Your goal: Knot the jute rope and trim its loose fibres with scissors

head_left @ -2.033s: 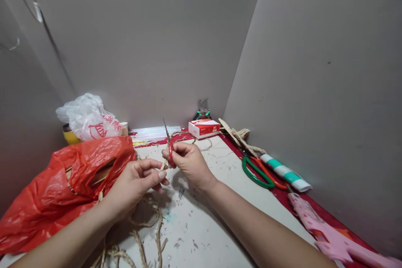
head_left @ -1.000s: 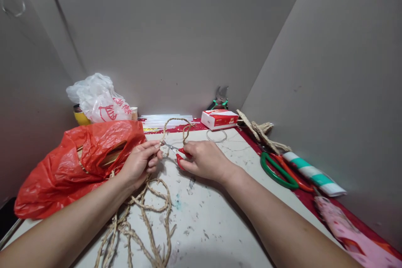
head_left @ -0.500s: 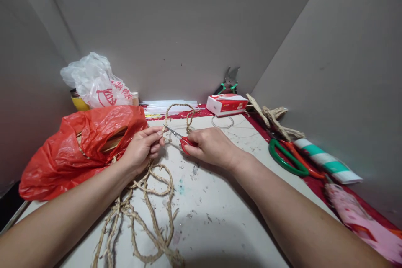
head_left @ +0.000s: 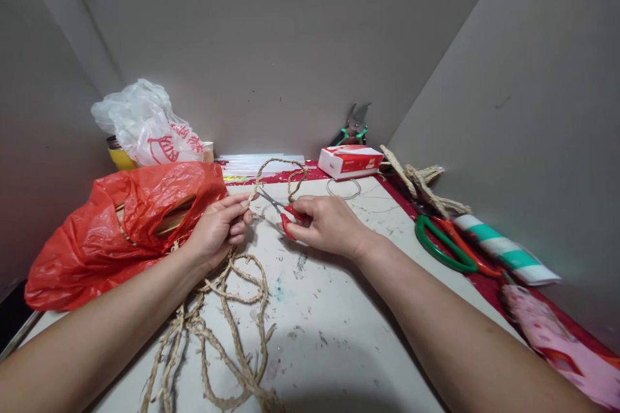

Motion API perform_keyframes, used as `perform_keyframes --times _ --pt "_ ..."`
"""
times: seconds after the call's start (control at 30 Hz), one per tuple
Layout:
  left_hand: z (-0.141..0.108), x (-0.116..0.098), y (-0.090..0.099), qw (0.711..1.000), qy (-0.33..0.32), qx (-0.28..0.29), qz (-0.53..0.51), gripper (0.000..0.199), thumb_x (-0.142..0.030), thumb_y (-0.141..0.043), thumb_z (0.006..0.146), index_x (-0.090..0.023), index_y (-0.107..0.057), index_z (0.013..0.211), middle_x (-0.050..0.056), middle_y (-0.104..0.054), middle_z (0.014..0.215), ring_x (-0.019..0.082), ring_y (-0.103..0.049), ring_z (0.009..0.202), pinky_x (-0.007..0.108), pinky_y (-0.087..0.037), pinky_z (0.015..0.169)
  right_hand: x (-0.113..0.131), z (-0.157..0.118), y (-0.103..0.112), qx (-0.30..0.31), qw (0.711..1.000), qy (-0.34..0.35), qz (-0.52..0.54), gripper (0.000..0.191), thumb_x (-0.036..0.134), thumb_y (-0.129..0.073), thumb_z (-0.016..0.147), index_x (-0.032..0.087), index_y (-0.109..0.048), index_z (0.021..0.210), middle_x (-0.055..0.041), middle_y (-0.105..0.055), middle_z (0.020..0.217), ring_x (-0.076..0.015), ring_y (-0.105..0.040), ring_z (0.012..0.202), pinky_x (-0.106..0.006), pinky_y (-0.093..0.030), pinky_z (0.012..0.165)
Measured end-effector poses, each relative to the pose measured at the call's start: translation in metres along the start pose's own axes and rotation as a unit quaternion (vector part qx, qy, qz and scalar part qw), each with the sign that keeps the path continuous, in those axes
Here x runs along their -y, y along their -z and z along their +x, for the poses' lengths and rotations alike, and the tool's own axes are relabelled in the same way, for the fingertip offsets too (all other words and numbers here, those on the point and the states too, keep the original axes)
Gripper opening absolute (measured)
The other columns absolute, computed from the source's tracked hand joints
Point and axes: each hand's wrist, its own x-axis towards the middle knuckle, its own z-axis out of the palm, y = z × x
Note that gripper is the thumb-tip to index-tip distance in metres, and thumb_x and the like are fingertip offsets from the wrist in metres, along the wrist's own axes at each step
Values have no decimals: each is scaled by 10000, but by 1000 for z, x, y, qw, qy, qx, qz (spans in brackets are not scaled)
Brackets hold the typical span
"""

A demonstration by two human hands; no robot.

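Observation:
Between thumb and fingers my left hand [head_left: 225,222] pinches a braided straw rope [head_left: 259,300]. Part of the rope arches up beyond my fingers, and its longer coils lie on the board below my left wrist. My right hand [head_left: 327,222] grips small red-handled scissors [head_left: 285,213]. Their blades are spread and point left, with the tips close to the rope beside my left fingertips. I cannot tell whether the blades touch the rope.
A red plastic bag [head_left: 111,239] lies on the left, a white plastic bag [head_left: 150,129] behind it. A red-and-white box [head_left: 351,161] stands at the back near pruning shears [head_left: 356,126]. Green-handled scissors [head_left: 443,245] and a striped roll [head_left: 508,248] lie right on the white board [head_left: 339,310]'s side.
The scissors in my right hand have opened wider, and their tips have shifted slightly right and up from the rope. My left hand keeps its pinch almost in the same place.

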Motion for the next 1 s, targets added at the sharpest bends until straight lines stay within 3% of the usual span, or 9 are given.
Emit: perform_keyframes --times 0.27,1.0 --pt "-1 -1 1 999 13 24 -16 182 -102 -580 770 -153 -547 941 -44 -493 561 17 -267 363 113 -201 344 2 0 2 8 1000 12 -27 256 362 -536 761 178 -521 583 9 -516 580 -101 -343 525 -255 -206 535" --pt "1 1 5 999 11 16 -25 169 -109 -553 796 -166 -528 953 -47 -488 567 15 -272 356 108 -194 341 6 0 3 31 999 20 -19 269 348 -515 793 170 -558 596 -2 -552 598 -98 -360 517 -253 -208 533"
